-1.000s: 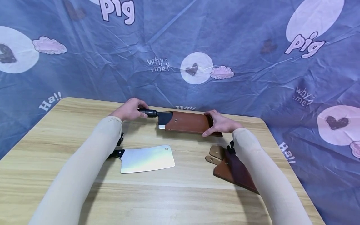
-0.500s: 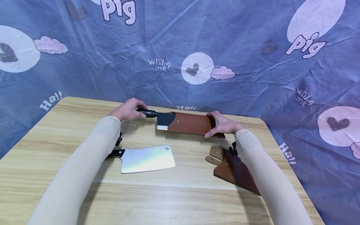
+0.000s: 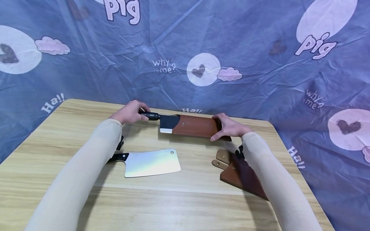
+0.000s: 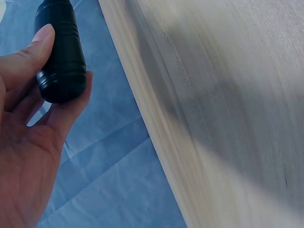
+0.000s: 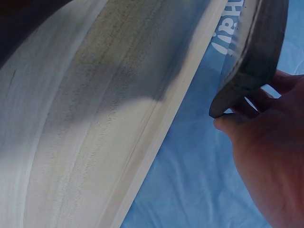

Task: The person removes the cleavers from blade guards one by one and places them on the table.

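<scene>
At the table's far edge my left hand [image 3: 130, 112] grips the black handle [image 3: 149, 115] of a knife whose dark blade [image 3: 167, 124] sticks partly out of a brown leather sheath [image 3: 195, 127]. My right hand [image 3: 228, 127] holds the sheath's far right end. In the left wrist view my fingers [image 4: 28, 61] curl round the black handle [image 4: 61, 52]. The right wrist view shows my fingers [image 5: 259, 137] pinching the sheath's end [image 5: 256, 57] above the table edge.
A bare steel cleaver [image 3: 151, 163] with a black handle lies on the wooden table [image 3: 179, 205] in front of my left arm. A second brown sheath [image 3: 240, 175] lies under my right forearm. A blue printed cloth [image 3: 245, 41] hangs behind and beside the table.
The knife has slid left out of the sheath a little, so more dark blade shows. Both hands keep their hold; the sheath has shifted slightly right.
</scene>
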`<action>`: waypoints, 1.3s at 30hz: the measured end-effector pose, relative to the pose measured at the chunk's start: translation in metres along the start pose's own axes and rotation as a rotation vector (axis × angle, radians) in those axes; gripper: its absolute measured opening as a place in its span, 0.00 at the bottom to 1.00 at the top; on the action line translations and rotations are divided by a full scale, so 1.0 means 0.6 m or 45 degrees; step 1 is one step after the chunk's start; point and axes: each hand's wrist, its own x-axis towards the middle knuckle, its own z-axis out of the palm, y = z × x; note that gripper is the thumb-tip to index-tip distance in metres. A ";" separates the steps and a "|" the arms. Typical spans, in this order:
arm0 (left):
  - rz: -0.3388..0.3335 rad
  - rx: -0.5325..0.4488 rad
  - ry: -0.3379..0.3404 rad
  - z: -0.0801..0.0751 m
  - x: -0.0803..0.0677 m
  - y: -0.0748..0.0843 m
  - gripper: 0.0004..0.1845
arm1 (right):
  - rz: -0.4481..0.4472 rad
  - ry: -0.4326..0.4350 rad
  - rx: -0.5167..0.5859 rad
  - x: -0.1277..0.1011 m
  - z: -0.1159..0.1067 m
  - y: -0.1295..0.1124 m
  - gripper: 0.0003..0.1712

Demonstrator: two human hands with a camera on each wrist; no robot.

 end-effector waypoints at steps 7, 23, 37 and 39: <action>0.005 0.000 0.012 -0.004 -0.005 -0.005 0.19 | 0.009 -0.004 0.002 -0.007 0.000 0.006 0.64; 0.009 0.011 0.021 -0.008 -0.009 -0.008 0.18 | 0.014 -0.008 0.020 -0.008 0.000 0.014 0.63; 0.018 -0.003 0.024 -0.015 -0.017 -0.012 0.17 | 0.040 -0.030 -0.001 -0.014 -0.002 0.020 0.65; 0.018 -0.004 0.026 -0.014 -0.018 -0.016 0.17 | 0.044 -0.033 -0.004 -0.016 -0.001 0.022 0.65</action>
